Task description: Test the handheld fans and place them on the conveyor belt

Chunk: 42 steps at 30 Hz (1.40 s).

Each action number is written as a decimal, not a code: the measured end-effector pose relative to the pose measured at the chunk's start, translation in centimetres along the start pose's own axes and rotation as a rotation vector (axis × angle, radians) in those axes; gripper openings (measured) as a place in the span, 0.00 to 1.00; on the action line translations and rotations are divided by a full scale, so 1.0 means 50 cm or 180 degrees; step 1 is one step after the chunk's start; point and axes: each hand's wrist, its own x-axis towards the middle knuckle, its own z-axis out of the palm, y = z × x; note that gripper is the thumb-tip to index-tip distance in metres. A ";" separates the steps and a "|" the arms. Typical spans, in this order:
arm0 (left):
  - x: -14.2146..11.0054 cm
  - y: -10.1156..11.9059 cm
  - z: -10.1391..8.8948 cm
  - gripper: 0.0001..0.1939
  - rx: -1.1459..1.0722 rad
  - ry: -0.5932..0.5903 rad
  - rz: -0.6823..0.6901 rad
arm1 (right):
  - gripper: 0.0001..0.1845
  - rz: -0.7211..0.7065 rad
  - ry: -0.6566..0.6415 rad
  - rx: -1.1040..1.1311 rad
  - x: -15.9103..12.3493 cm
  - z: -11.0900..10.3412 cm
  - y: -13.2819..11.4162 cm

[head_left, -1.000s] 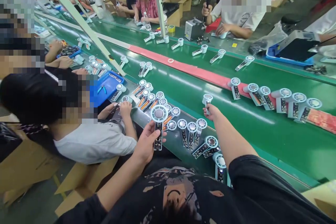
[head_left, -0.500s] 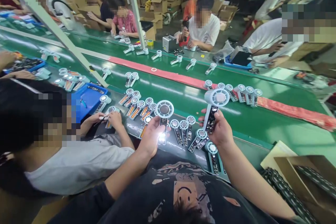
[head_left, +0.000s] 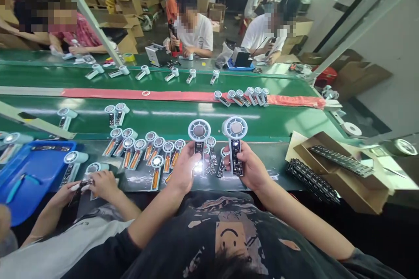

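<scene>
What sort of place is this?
Probably a small-electronics assembly line in a factory or workshop. A long green surface, perhaps a conveyor, carries rows of fan-like units with exposed circuit boards, and people work along both sides.

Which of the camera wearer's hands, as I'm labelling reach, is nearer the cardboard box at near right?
Right. The right hand, holding a light-blue device, is left of the cardboard box with a gap between. The left hand, holding a similar device, is farther left.

White light flares from one held device (the green belt gleams).
</scene>
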 end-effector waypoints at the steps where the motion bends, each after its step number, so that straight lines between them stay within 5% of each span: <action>1: 0.001 -0.001 0.007 0.23 0.0026 -0.0069 -0.0013 | 0.19 -0.0014 0.0027 0.0005 -0.002 -0.003 -0.001; 11: 0.000 -0.033 0.061 0.26 0.0159 -0.0231 -0.0069 | 0.18 0.0014 0.0092 0.0068 -0.016 -0.053 -0.018; 17: -0.014 -0.059 0.095 0.25 0.0221 0.0000 -0.0073 | 0.19 0.0240 0.0220 0.0152 -0.009 -0.091 -0.036; 30: -0.064 -0.096 0.155 0.24 0.0208 0.0523 0.0043 | 0.21 0.0402 -0.0384 0.0337 0.002 -0.141 -0.059; 42: -0.096 -0.112 0.155 0.24 0.0165 0.0904 0.0164 | 0.21 0.0583 -0.0564 0.0329 -0.002 -0.143 -0.047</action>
